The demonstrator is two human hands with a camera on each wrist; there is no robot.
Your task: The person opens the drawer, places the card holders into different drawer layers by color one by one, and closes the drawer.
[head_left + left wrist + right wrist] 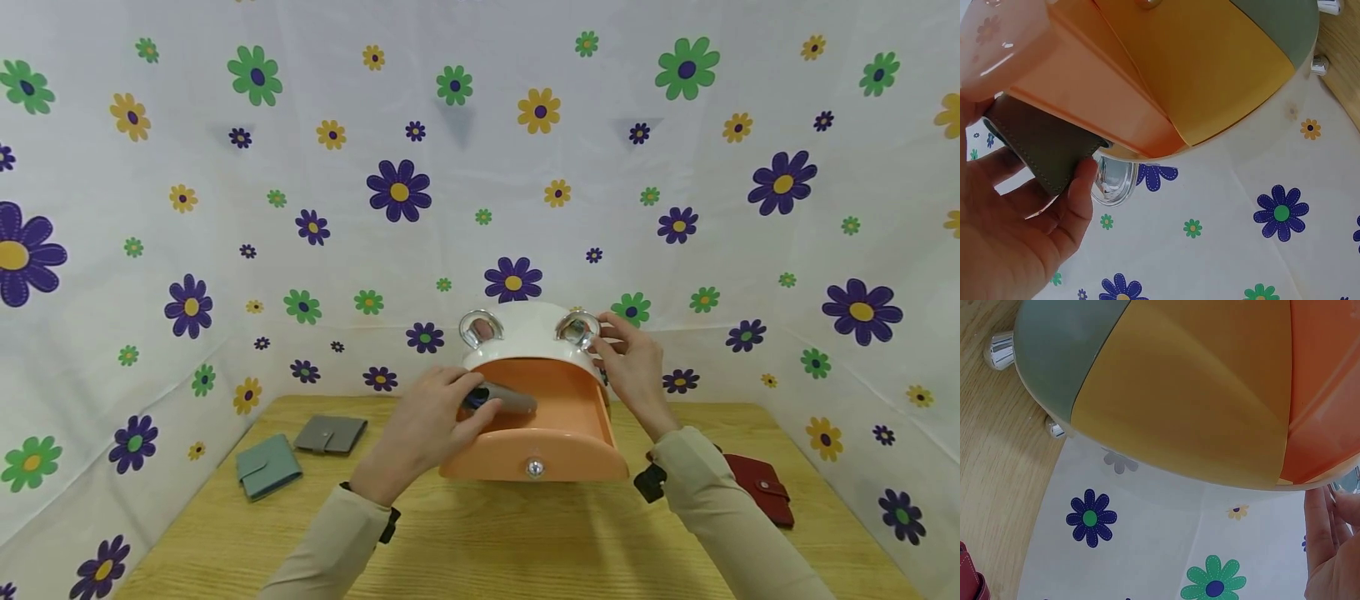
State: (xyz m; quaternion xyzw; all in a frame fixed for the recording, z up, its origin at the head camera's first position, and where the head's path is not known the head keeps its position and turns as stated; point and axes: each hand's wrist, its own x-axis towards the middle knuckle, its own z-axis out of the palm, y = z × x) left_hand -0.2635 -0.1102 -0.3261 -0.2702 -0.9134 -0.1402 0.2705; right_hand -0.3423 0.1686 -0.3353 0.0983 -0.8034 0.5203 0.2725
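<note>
A teal leather wallet lies leftmost. The left hand pinches a dark grey-green leather wallet over an open glossy orange drawer; only the wrist views show the smooth yellow panel beneath. The right hand pinches a chrome ring; a red leather wallet lies rightmost.

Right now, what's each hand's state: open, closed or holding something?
Left hand: holding a wallet at the open drawer.
Right hand: holding a chrome ring.
</note>
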